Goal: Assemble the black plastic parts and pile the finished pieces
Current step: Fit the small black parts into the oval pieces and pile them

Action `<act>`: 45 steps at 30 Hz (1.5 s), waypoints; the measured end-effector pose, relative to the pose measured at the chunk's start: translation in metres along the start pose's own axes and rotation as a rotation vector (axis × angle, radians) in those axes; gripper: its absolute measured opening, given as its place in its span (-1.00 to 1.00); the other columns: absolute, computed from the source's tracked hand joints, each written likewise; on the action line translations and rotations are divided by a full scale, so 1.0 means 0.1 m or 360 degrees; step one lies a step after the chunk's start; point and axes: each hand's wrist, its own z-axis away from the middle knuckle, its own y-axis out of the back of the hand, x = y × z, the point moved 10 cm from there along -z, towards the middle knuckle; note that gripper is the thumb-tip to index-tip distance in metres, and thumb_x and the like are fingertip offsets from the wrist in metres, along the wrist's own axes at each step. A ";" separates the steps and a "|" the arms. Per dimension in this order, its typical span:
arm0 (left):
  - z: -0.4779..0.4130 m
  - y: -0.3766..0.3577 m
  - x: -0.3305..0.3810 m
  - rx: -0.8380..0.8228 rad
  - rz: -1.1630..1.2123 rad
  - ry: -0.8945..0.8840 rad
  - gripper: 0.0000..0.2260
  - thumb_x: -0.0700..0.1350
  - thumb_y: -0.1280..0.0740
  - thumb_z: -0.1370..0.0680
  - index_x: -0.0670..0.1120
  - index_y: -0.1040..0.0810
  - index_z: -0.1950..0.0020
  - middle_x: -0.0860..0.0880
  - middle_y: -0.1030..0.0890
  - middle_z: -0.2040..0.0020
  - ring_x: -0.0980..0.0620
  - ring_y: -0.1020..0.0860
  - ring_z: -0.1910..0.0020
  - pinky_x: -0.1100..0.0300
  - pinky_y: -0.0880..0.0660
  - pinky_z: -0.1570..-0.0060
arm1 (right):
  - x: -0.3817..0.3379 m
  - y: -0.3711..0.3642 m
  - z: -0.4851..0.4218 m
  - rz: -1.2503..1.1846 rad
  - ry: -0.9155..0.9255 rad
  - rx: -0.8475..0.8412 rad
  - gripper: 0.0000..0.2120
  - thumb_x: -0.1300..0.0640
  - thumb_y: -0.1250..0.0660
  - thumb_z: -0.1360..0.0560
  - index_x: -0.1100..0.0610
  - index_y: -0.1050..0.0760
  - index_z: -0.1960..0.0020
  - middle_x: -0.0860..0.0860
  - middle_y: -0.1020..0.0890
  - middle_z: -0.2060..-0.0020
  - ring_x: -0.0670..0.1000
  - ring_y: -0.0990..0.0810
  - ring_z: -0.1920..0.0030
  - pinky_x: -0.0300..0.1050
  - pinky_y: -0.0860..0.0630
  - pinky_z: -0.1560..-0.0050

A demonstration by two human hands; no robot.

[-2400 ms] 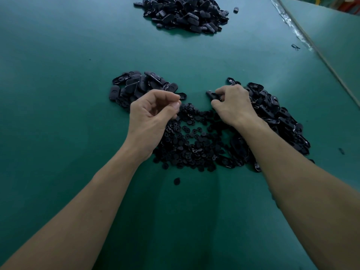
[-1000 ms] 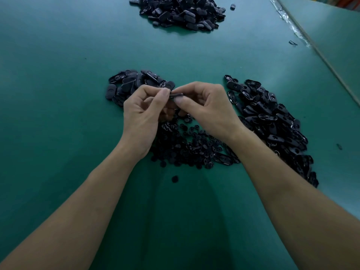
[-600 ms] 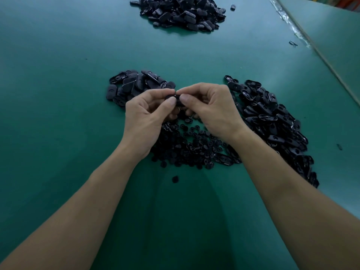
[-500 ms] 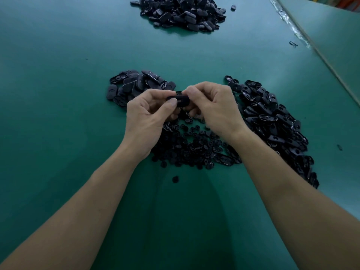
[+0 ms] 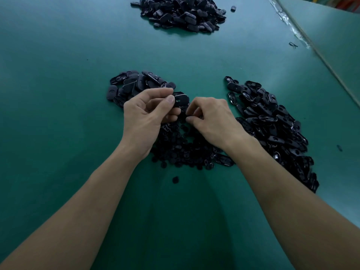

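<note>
- The left grip (image 5: 149, 114) pinches one oval black shell (image 5: 181, 98) between thumb and forefinger, lifted just beyond the heap of small inserts (image 5: 185, 151), probably so its slotted face is offered to the other hand
- The right grip (image 5: 212, 118) is curled, fingertips down in that heap and just beside the shell; whether an insert is pinched there I cannot tell
- Loose shells lie on the green worktop (image 5: 58, 94) in a left pile (image 5: 134, 84) and a right pile (image 5: 272, 125), flanking the inserts so that each reach is short
- A far pile (image 5: 181, 12) sits well apart, likely the finished pieces, kept clear of the loose stock
- The step in hand looks like fetching an insert to press into the held shell
</note>
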 end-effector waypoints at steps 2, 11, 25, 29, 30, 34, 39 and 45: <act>0.00 0.01 0.00 0.0002 0.0003 0.0005 -0.91 -0.28 -0.38 -0.58 -0.12 -0.63 -0.01 0.01 -0.68 0.26 0.04 -0.68 0.25 0.24 -0.59 0.20 | -0.01 0.00 0.00 -0.0011 0.0005 -0.0002 -0.97 0.04 -0.43 -0.53 -0.02 -0.59 0.05 -0.04 -0.63 0.13 0.03 -0.62 0.07 0.05 -0.59 -0.08; 0.00 -0.01 -0.01 0.0031 -0.0011 0.0018 -0.87 -0.32 -0.35 -0.60 -0.13 -0.64 -0.02 -0.01 -0.72 0.19 0.03 -0.70 0.20 0.24 -0.60 0.16 | -0.07 0.26 0.04 -0.0285 0.0058 0.0292 -0.94 0.12 -0.39 -0.56 0.03 -0.58 0.10 -0.13 -0.62 0.25 -0.17 -0.59 0.21 -0.29 -0.52 0.12; 0.01 -0.01 -0.02 0.0003 -0.0105 -0.0022 -0.88 -0.37 -0.41 -0.53 -0.18 -0.61 0.01 -0.06 -0.70 0.23 -0.04 -0.70 0.21 0.19 -0.61 0.16 | -0.41 0.58 0.22 -0.0543 0.0250 0.0574 -0.91 0.19 -0.41 -0.55 0.01 -0.58 0.09 -0.18 -0.62 0.27 -0.21 -0.62 0.22 -0.37 -0.53 0.16; 0.01 0.00 0.00 0.0005 -0.0156 -0.0048 -0.89 -0.38 -0.40 -0.54 -0.22 -0.59 -0.02 -0.08 -0.70 0.23 0.01 -0.68 0.25 0.21 -0.59 0.17 | -0.48 0.50 0.26 -0.0539 0.0287 0.0539 -0.93 0.25 -0.42 -0.53 0.09 -0.64 0.07 -0.20 -0.63 0.29 -0.29 -0.61 0.25 -0.48 -0.46 0.21; 0.01 -0.01 0.01 0.0002 -0.0169 -0.0055 -0.89 -0.38 -0.39 -0.54 -0.23 -0.59 -0.02 -0.06 -0.70 0.23 0.03 -0.67 0.26 0.22 -0.58 0.18 | -0.48 0.47 0.26 -0.0546 0.0290 0.0527 -0.93 0.26 -0.42 -0.53 0.11 -0.65 0.08 -0.20 -0.63 0.30 -0.30 -0.61 0.27 -0.50 -0.44 0.22; 0.01 0.00 0.03 0.0006 -0.0191 -0.0076 -0.88 -0.40 -0.38 -0.54 -0.23 -0.58 -0.02 -0.02 -0.69 0.25 0.08 -0.64 0.29 0.24 -0.57 0.20 | -0.48 0.41 0.27 -0.0566 0.0276 0.0513 -0.92 0.27 -0.43 -0.51 0.13 -0.67 0.08 -0.14 -0.66 0.31 -0.27 -0.62 0.25 -0.51 -0.43 0.20; 0.01 0.00 0.04 -0.0002 -0.0200 -0.0093 -0.88 -0.37 -0.40 -0.53 -0.19 -0.61 -0.01 -0.05 -0.70 0.22 0.03 -0.66 0.27 0.22 -0.57 0.17 | -0.46 0.39 0.26 -0.0593 0.0242 0.0500 -0.92 0.24 -0.40 -0.55 0.09 -0.60 0.09 -0.17 -0.63 0.33 -0.25 -0.62 0.27 -0.47 -0.46 0.22; 0.01 0.00 0.04 -0.0003 -0.0190 -0.0103 -0.88 -0.37 -0.40 -0.54 -0.19 -0.61 -0.02 -0.07 -0.71 0.20 0.00 -0.67 0.25 0.23 -0.57 0.18 | -0.42 0.36 0.25 -0.0575 0.0173 0.0439 -0.96 0.23 -0.34 -0.59 0.15 -0.51 0.05 -0.05 -0.64 0.26 -0.08 -0.64 0.19 -0.11 -0.57 0.13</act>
